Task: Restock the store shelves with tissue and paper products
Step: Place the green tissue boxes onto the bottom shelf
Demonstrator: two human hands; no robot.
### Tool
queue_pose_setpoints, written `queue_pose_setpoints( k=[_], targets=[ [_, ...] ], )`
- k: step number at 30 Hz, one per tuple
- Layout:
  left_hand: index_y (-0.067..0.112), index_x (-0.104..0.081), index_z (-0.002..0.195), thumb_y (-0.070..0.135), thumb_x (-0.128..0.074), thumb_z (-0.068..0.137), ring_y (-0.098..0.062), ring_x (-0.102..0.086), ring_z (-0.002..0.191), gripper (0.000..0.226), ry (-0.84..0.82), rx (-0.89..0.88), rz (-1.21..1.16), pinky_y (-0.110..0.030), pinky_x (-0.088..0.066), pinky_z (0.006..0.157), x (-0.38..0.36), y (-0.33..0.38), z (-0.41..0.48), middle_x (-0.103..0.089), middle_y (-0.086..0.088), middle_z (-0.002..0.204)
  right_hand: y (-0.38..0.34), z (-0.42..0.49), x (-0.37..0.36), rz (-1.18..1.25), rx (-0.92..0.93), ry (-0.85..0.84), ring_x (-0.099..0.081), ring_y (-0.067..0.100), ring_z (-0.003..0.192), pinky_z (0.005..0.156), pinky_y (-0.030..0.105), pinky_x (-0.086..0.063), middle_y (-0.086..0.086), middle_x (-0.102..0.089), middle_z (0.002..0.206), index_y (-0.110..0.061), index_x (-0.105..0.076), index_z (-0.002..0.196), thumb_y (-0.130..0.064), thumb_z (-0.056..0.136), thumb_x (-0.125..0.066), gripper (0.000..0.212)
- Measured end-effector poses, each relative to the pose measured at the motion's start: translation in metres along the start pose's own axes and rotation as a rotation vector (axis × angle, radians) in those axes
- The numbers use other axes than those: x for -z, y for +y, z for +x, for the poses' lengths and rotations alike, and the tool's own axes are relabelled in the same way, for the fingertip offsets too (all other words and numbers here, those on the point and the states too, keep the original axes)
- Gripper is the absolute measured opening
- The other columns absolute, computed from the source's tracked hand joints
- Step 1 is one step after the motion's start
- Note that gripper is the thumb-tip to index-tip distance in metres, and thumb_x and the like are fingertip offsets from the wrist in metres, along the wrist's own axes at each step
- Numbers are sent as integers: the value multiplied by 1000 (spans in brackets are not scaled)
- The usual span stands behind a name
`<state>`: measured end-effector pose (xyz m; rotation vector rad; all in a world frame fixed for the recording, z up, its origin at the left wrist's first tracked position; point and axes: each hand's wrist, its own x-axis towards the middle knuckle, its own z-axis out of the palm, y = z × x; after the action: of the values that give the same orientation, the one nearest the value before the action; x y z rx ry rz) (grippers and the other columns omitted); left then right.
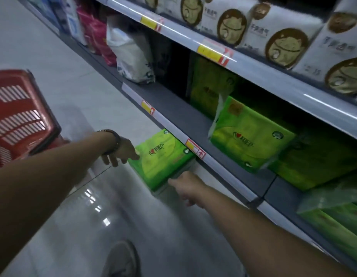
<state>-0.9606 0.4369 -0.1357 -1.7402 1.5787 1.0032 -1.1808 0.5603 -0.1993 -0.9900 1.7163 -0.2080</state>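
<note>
A person is reaching down in a shop aisle. The floor (73, 216) is pale, shiny and showing spots of light. A long grey lower shelf (173, 108) is running along the right side.

A green tissue pack (161, 158) is lying low down, poking out from under the front edge of that shelf. The left hand (121, 151) is touching the pack's left edge, with its fingers hanging loose. The right hand (186, 185) is sitting at the pack's near corner, and I cannot tell if it is holding on.

More green packs (251, 136) are sitting on the lower shelf. White packs (253, 27) are lining the upper shelf (273, 76). A red basket (20, 116) is sitting by the left edge of the aisle. A shoe (121, 258) is showing at the bottom.
</note>
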Motion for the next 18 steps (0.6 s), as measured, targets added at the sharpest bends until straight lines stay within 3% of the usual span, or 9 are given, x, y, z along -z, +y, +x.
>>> queue_pose_setpoints(
  k=[1,3,6,10,13,16,18],
  targets=[
    [14,-56,140,48,-55,104,-30,-72,95,50,77,-29,-13,-34,-58,77,-4,-11,20,-65,-6,112,-4,13,-13,15,-8,1,-53,22,64,47,26,-45,7,-57,84,-15,-60,93,-40,100,-65,26],
    [10,-61,136,44,-60,102,-31,-68,94,48,201,-48,-32,-29,-55,71,-19,-29,65,-67,-13,109,-4,45,-36,77,-60,-24,-55,23,67,51,28,-50,5,-55,82,-18,-57,91,-39,97,-69,26],
    [9,-52,143,48,-72,93,-34,-62,123,66,329,-23,-200,-36,-52,101,-48,-53,129,-62,-16,138,-1,81,-63,128,-128,1,-59,22,75,61,33,-55,3,-59,91,-18,-63,102,-42,93,-74,28],
    [10,-31,159,49,-70,95,-39,-55,133,85,389,-51,-496,-41,-47,108,-64,-68,196,-53,-22,147,4,122,-89,225,-225,30,-67,29,91,93,53,-63,0,-61,82,-17,-53,78,-45,86,-81,41],
    [13,-36,158,50,-63,99,-36,-57,132,74,408,-92,-691,-43,-48,108,-77,-68,229,-56,-18,148,8,138,-106,243,-244,55,-74,31,91,89,60,-63,6,-72,91,-10,-70,97,-66,67,-82,65],
    [19,-57,142,52,-64,98,-33,-65,116,55,412,-100,-864,-40,-53,96,-92,-70,244,-68,-11,129,9,145,-120,299,-247,94,-70,27,88,88,57,-64,4,-70,93,-17,-68,110,-56,80,-83,52],
    [20,-66,127,51,-67,96,-28,-66,108,43,429,-127,-974,-35,-51,90,-100,-71,245,-70,-5,117,8,149,-127,302,-240,142,-74,28,92,84,51,-67,5,-76,101,-13,-73,110,-62,70,-87,65]
  ],
)
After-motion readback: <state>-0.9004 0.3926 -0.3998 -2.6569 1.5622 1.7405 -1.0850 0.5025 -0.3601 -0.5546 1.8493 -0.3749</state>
